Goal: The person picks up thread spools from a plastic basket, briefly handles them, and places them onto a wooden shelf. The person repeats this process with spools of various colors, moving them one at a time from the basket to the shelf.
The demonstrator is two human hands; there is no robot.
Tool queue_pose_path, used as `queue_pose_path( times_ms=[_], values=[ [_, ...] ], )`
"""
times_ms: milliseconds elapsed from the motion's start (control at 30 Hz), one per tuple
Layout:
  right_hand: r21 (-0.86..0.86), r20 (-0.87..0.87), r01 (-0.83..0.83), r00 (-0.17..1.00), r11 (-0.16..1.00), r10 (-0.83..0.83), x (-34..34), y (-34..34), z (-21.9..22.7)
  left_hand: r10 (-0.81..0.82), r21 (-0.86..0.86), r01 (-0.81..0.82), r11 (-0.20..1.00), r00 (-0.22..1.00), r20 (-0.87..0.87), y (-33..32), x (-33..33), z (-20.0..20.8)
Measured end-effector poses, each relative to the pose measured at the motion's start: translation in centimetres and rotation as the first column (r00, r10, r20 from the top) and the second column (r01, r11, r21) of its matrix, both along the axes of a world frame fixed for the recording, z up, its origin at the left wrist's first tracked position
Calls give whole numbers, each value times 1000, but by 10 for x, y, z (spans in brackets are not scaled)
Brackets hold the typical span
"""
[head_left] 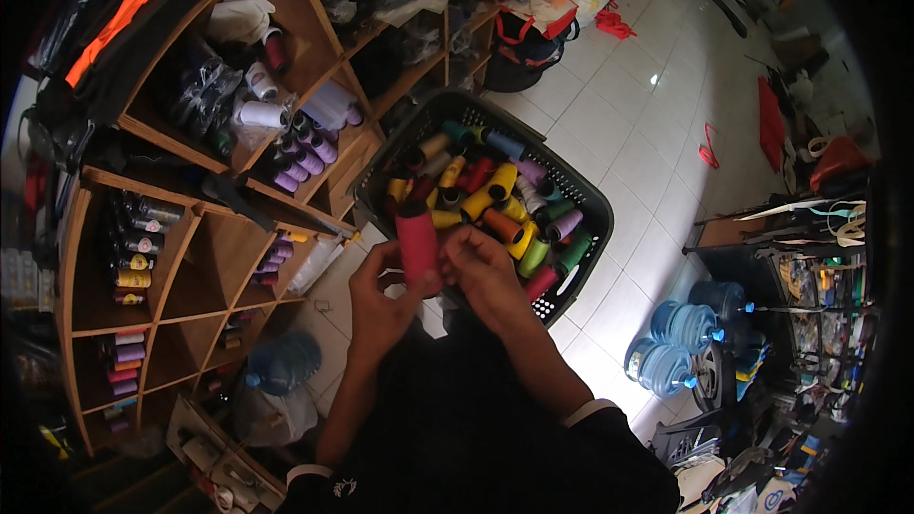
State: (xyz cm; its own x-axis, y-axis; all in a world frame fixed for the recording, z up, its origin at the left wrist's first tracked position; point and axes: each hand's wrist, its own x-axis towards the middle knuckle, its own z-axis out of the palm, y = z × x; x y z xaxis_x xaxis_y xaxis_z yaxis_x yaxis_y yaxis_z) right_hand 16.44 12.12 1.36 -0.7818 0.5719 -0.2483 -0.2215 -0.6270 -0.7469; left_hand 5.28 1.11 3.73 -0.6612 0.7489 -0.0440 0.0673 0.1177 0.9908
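Note:
A red thread spool with a dark top stands nearly upright in my left hand, whose fingers and thumb wrap round its lower part. Just right of the spool is my right hand, its fingers curled together in a pinch. Whatever those fingertips hold, perhaps a thread, is too small to make out. Beyond both hands sits a dark plastic basket with a perforated wall. Many thread spools lie heaped in it, among them a yellow spool, an orange spool and a light green spool.
Wooden cubbyhole shelves line the left side, with purple spools in some compartments. White floor tiles stretch to the right. Blue water jugs lie there near a cluttered rack. Another jug is at lower left.

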Motion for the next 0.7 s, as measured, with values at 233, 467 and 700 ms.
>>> queue_pose_path(
  times_ms=[233, 467, 700],
  values=[
    [-125, -252, -7, 967, 992, -25, -1, -7, 12, -45, 66, 32, 997, 979, 201, -11, -9, 6],
    [258, -93, 15, 996, 966, 9, -1, -10, 11, -164, 176, 92, 980, 875, 456, -24, -15, 4],
    [570, -24, 71, 997, 819, -70, -3, -5, 23, -235, 290, 63, 955, 760, 607, -17, -12, 12]
  ],
)
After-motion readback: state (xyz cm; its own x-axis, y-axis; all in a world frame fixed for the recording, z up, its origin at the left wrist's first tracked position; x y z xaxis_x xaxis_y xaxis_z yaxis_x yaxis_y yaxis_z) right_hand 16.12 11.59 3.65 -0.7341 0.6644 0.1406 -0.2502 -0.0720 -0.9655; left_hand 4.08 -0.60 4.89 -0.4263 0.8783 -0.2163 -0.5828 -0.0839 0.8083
